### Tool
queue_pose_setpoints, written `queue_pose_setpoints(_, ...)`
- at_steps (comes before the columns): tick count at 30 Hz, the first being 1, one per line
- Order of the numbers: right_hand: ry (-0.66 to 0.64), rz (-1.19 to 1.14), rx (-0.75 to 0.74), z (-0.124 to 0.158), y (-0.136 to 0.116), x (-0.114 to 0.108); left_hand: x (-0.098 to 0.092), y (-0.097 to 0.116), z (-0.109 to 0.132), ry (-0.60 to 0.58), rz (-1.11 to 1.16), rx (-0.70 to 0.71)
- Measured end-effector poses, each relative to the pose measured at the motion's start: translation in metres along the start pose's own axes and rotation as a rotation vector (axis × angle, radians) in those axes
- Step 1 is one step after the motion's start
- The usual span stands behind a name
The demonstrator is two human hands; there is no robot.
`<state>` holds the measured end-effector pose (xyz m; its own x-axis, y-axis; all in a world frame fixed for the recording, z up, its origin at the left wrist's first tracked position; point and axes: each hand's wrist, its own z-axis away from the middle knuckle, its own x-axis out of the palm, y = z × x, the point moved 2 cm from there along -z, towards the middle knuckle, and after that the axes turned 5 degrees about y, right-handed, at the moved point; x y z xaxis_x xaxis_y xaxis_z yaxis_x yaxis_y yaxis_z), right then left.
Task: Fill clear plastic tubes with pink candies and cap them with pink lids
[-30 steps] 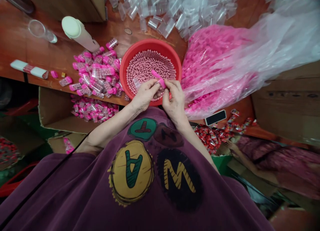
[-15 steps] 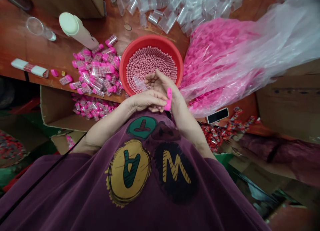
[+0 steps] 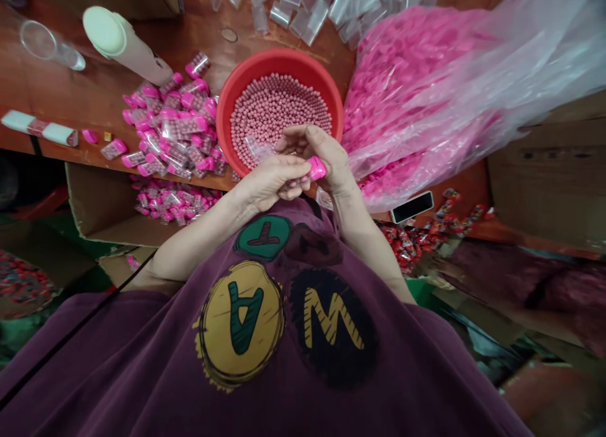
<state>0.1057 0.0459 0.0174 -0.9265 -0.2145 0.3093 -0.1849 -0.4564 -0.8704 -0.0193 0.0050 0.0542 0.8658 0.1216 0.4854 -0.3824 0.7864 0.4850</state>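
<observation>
My left hand (image 3: 272, 181) is closed round a small clear bottle of pink beads with a bright pink cap (image 3: 317, 168); its fingers cover most of the bottle. Beside it, my right hand (image 3: 330, 157) is loosely curled, thumb apart from the fingers, with the cap against its palm. Both hands are at the near rim of a red bowl (image 3: 279, 59) holding pink beads (image 3: 279, 102). An uncapped clear container (image 3: 257, 148) lies on the beads just beyond my left hand. A bit of clear plastic (image 3: 324, 199) shows below my right wrist.
Capped bottles (image 3: 175, 131) are heaped left of the bowl, more in a cardboard box (image 3: 99, 216) below. Clear containers (image 3: 326, 11) lie behind. A plastic bag of pink caps (image 3: 411, 89) and a phone (image 3: 413, 207) are right. A white tumbler (image 3: 127, 45) stands back left.
The pink cap, which stood upright with its flap raised against my right palm, is now folded down on the bottle. Both hands have shifted slightly up, and the view has moved a little.
</observation>
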Motion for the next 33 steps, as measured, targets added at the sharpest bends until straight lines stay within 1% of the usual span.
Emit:
queue_pose_setpoints(3, 0.034, 0.089, -0.041, 0.012, -0.013, -0.002, 0.01, 0.002, 0.011, 0.015, -0.028, 0.014)
queue_pose_setpoints(6, 0.146, 0.155, -0.046, 0.013, -0.013, -0.003, 0.013, -0.001, 0.008, 0.031, -0.033, 0.035)
queue_pose_setpoints(8, 0.255, 0.135, -0.09, 0.005, -0.002, -0.005, 0.009, -0.006, -0.002, 0.057, -0.009, 0.048)
queue_pose_setpoints(10, 0.398, 0.103, -0.131, -0.004, 0.017, -0.01, 0.0, -0.013, -0.018, 0.083, 0.014, 0.049)
queue_pose_setpoints(12, 0.511, 0.152, -0.152, -0.01, 0.038, -0.019, -0.012, -0.02, -0.034, 0.116, 0.021, 0.067)
queue_pose_setpoints(13, 0.527, 0.225, -0.163, -0.011, 0.046, -0.023, -0.02, -0.024, -0.042, 0.144, 0.021, 0.09)
queue_pose_setpoints(14, 0.499, 0.319, -0.177, -0.009, 0.054, -0.027, -0.027, -0.027, -0.048, 0.179, 0.02, 0.116)
queue_pose_setpoints(15, 0.429, 0.427, -0.196, -0.006, 0.06, -0.03, -0.035, -0.031, -0.053, 0.219, 0.023, 0.14)
queue_pose_setpoints(18, 0.089, 0.789, -0.243, 0.007, 0.07, -0.028, -0.05, -0.042, -0.061, 0.334, 0.036, 0.178)
queue_pose_setpoints(19, 0.002, 0.915, -0.243, 0.011, 0.073, -0.026, -0.053, -0.046, -0.062, 0.367, 0.036, 0.175)
queue_pose_setpoints(20, -0.05, 1.031, -0.234, 0.013, 0.075, -0.023, -0.054, -0.049, -0.062, 0.395, 0.032, 0.169)
queue_pose_setpoints(21, -0.073, 1.127, -0.219, 0.013, 0.077, -0.02, -0.054, -0.052, -0.062, 0.418, 0.023, 0.155)
queue_pose_setpoints(23, -0.095, 1.228, -0.185, 0.009, 0.082, -0.013, -0.054, -0.055, -0.06, 0.446, 0.004, 0.107)
queue_pose_setpoints(25, -0.127, 1.244, -0.177, 0.001, 0.087, -0.005, -0.056, -0.055, -0.057, 0.473, 0.003, 0.063)
queue_pose_setpoints(27, -0.147, 1.245, -0.18, -0.008, 0.092, 0.004, -0.06, -0.051, -0.053, 0.517, 0.023, 0.052)
queue_pose_setpoints(29, -0.131, 1.245, -0.184, -0.016, 0.094, 0.013, -0.067, -0.045, -0.05, 0.542, 0.041, 0.072)
queue_pose_setpoints(31, -0.123, 1.222, -0.198, -0.025, 0.096, 0.022, -0.077, -0.038, -0.048, 0.54, 0.056, 0.101)
queue_pose_setpoints(33, -0.168, 1.158, -0.232, -0.036, 0.097, 0.029, -0.092, -0.031, -0.048, 0.546, 0.067, 0.159)
